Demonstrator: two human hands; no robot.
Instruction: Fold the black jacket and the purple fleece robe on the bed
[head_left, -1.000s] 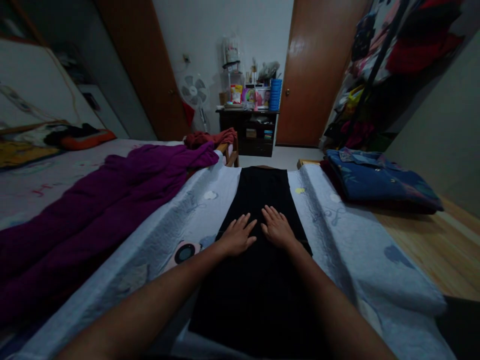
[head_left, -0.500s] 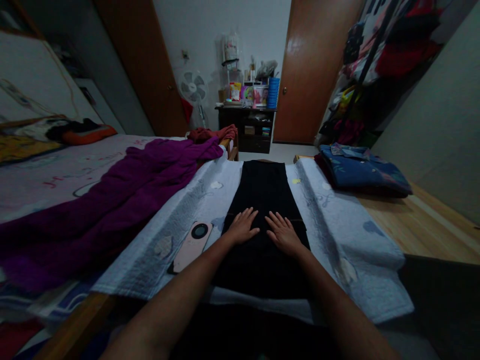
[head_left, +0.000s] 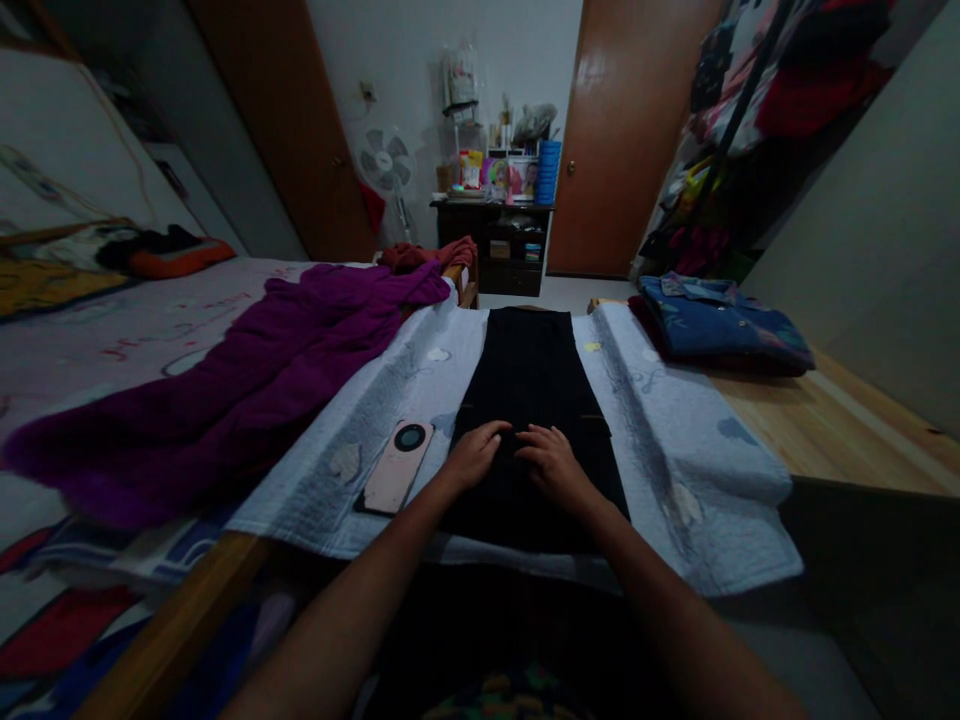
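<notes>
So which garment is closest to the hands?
The black garment, spread flat beneath the left hand and right hand; the blue collared shirt is folded, off to the right.

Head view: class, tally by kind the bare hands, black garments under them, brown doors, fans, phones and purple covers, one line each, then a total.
Hands: 2 (left hand, right hand)
Black garment: 1
Brown doors: 2 (left door, right door)
Fan: 1
Phone: 1
Purple cover: 1
Total: 8
</notes>
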